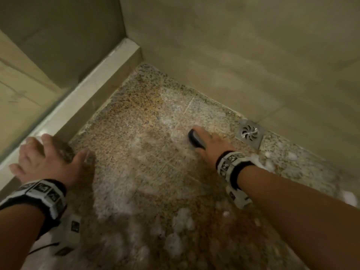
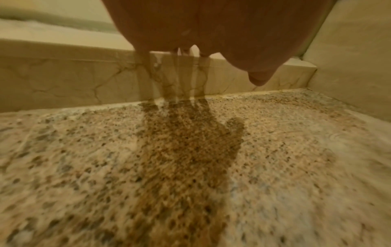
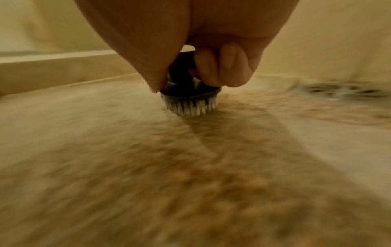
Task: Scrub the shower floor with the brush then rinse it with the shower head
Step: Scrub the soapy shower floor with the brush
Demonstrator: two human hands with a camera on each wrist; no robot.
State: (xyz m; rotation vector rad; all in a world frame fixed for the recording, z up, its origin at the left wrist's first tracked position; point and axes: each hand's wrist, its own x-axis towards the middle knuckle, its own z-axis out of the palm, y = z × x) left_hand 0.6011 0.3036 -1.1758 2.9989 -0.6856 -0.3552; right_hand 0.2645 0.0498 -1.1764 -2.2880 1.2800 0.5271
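Note:
My right hand (image 1: 209,140) grips a dark scrub brush (image 1: 194,138) and holds it down on the speckled granite shower floor (image 1: 136,152), a little left of the drain. In the right wrist view the fingers (image 3: 220,66) curl round the brush handle (image 3: 184,66), and its white bristles (image 3: 190,107) touch the floor. My left hand (image 1: 48,158) is spread with straight fingers over the floor's left edge beside the curb, holding nothing. In the left wrist view this hand (image 2: 211,41) casts its shadow on the wet stone. Soap foam (image 1: 183,221) streaks the floor. No shower head is in view.
A square metal drain (image 1: 250,133) sits by the right wall (image 1: 253,65). A pale stone curb (image 1: 93,90) runs along the left, with a glass panel (image 1: 29,84) above it. Clumps of foam (image 1: 270,162) lie near my right wrist.

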